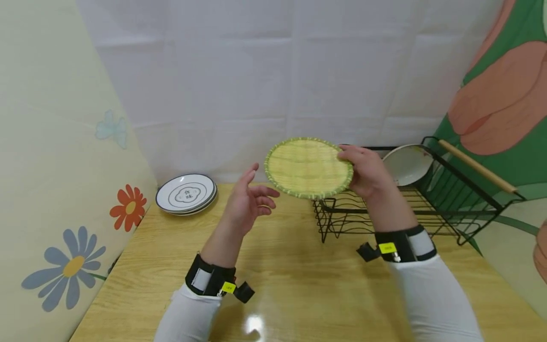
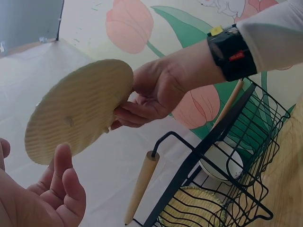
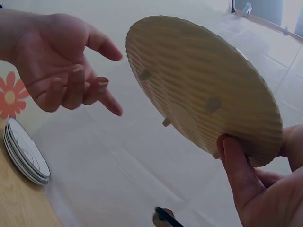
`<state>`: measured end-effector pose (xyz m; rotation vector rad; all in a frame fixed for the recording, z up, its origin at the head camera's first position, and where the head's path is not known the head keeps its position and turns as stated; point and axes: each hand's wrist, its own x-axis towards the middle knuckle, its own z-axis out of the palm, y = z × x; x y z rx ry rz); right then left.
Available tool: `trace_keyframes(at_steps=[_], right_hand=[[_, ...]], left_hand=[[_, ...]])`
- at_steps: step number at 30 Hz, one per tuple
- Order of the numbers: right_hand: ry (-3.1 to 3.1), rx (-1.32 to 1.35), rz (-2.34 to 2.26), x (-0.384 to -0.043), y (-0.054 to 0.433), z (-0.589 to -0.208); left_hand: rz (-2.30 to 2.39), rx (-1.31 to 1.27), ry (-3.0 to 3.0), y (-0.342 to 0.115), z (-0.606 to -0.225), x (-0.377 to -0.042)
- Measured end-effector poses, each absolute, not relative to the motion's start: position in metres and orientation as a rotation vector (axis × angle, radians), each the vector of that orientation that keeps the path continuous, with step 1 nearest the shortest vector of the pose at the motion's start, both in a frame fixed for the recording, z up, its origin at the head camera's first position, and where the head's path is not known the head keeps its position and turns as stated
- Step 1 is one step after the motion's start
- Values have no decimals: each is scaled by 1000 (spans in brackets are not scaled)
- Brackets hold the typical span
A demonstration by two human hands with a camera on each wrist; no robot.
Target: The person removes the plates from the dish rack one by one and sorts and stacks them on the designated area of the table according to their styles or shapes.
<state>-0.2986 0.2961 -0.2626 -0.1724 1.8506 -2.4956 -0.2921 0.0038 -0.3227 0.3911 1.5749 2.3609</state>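
A round woven bamboo tray (image 1: 308,168) with a green stitched rim is held up in the air, its right edge pinched by my right hand (image 1: 366,172). The right wrist view shows the ribbed underside of the tray (image 3: 203,90), with several small feet, and my thumb and fingers on either side of the rim. My left hand (image 1: 248,206) is raised just left of the tray, fingers apart and loosely bent, with nothing in it. A small gap separates the left hand (image 3: 61,66) from the tray's edge.
A black wire dish rack (image 1: 384,211) with wooden handles stands at the right. It holds a white dish (image 1: 408,165) and another woven tray (image 2: 191,205). Stacked white plates (image 1: 186,194) with dark rims sit at the back left of the wooden table (image 1: 299,285), near the wall.
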Motion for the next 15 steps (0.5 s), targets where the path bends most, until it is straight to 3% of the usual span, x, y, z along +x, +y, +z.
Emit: trace_keyframes(at_steps=[15], right_hand=[[1637,-151,-2719,-279,244,-295]], left_hand=[[2436,597,1483,-5,-313,-275]])
